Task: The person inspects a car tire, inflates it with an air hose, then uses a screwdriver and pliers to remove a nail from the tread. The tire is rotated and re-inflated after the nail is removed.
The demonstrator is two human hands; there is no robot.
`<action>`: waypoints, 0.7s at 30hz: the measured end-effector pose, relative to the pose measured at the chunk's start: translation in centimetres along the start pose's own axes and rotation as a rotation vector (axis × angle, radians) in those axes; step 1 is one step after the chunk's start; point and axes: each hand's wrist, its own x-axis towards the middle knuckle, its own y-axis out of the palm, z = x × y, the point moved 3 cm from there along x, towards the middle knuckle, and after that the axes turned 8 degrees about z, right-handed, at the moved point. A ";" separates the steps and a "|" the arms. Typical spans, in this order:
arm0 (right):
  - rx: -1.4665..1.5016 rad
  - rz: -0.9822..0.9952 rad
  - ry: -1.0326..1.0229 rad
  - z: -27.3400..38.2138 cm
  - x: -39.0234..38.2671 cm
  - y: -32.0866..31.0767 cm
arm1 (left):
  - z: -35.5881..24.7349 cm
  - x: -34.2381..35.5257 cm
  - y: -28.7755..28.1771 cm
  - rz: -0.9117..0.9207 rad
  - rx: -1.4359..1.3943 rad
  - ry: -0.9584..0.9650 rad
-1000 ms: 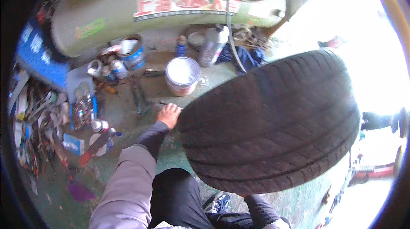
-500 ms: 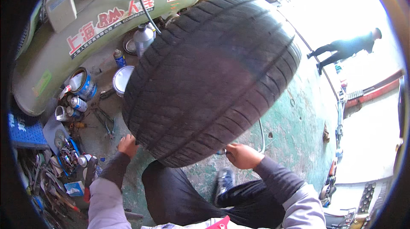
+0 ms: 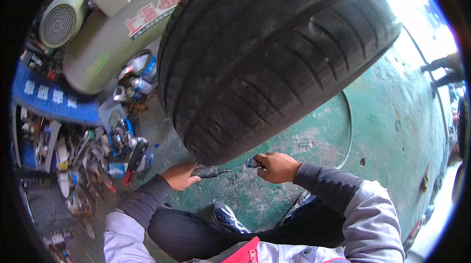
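A large black tire (image 3: pixel 267 57) fills the upper middle of the view, tread toward me. Just below it, my left hand (image 3: pixel 181 175) is closed on a dark cylindrical tool (image 3: pixel 208 172) with a thin tip pointing right. My right hand (image 3: pixel 274 169), a short gap away, grips a small dark fitting (image 3: pixel 252 163) with a metallic end. A pale hose (image 3: pixel 348 130) curves over the green floor near that hand; whether it joins the fitting I cannot tell.
A green air compressor (image 3: pixel 88 59) stands at upper left. Cans (image 3: pixel 141 85), a blue board (image 3: pixel 54 96) and piled hand tools (image 3: pixel 68 165) lie along the left. Another person's dark legs (image 3: pixel 439 72) show at far right. My bent legs (image 3: pixel 176 228) are at the bottom.
The tire sits higher in the view. My hands have moved out from its lower edge and closer together, with the tool and fitting now showing. The view has also shifted.
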 end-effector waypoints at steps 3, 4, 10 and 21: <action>0.030 0.109 -0.081 0.9 0.0 0.7 | -7.0 -2.8 3.6 -0.245 -0.062 -0.170; 0.014 0.067 -0.129 1.1 -0.2 0.6 | -9.1 -3.5 4.4 -0.308 -0.113 -0.171; 0.020 0.071 -0.209 -0.8 -2.6 -1.3 | -15.0 -4.4 5.0 -0.503 -0.151 -0.255; -0.007 -0.142 -0.249 -1.2 -10.4 -3.4 | -18.3 0.0 0.5 -0.483 -0.109 0.098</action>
